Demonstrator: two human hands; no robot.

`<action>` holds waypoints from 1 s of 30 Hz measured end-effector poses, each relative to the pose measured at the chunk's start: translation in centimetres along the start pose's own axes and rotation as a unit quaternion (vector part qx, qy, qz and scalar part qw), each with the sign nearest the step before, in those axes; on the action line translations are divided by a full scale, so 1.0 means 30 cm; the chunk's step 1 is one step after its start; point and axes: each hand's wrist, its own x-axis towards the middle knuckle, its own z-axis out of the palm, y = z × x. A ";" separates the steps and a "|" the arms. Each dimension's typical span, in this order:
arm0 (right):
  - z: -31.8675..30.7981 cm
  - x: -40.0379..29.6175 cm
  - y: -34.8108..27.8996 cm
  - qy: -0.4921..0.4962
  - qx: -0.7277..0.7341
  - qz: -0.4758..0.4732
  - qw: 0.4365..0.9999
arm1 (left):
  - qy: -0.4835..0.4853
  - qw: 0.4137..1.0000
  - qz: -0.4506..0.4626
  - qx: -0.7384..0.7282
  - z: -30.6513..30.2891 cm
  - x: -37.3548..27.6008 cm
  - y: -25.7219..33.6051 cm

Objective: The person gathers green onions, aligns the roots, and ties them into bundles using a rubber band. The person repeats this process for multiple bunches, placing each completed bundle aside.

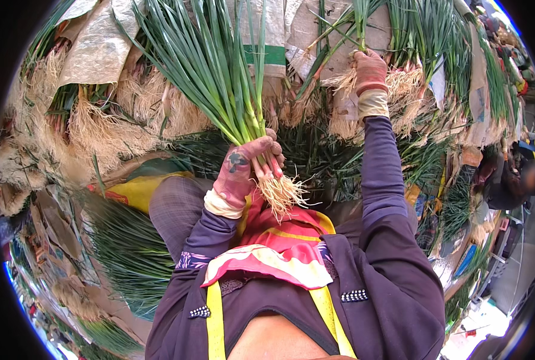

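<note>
My left hand [240, 168], in a stained pink glove, is closed around a bunch of green garlic [220, 85]. Its long leaves fan up and away from me, and the pinkish stem bases and pale roots hang below my fingers over my lap. Farther out to the right, my right hand [370, 69], in a similar glove, grips a few green garlic stalks [361, 29] near their lower ends. Pale roots show beside that fist. Next to it, loose stalks [321, 67] lie across a sheet of sacking [339, 49].
Rooted green garlic [411, 36] is heaped along the far side, partly under woven sacks [101, 45]. Cut leaves [308, 148] litter the ground before my knees. A leafy pile [128, 256] lies at my left. Another person [513, 180] sits at the far right.
</note>
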 end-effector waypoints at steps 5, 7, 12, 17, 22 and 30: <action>0.054 -0.047 -0.085 -0.217 -0.543 -0.098 0.805 | 0.000 1.000 -0.004 -0.003 -0.004 0.002 -0.001; 0.130 -0.020 -0.054 -0.249 -0.597 -0.189 0.739 | -0.001 1.000 -0.002 -0.003 0.006 0.004 0.000; 0.067 -0.093 -0.101 -0.044 0.039 0.105 0.993 | -0.001 1.000 -0.001 -0.003 -0.014 -0.007 0.012; 0.022 -0.043 -0.114 0.018 0.173 0.071 0.982 | 0.011 1.000 -0.014 -0.015 -0.015 -0.013 0.011; 0.066 0.091 -0.068 0.049 -0.130 0.018 0.990 | 0.004 0.999 -0.026 -0.025 -0.019 -0.002 0.004; 0.223 0.140 -0.203 0.003 -0.179 0.083 0.980 | 0.015 1.000 -0.028 -0.002 -0.017 0.004 0.009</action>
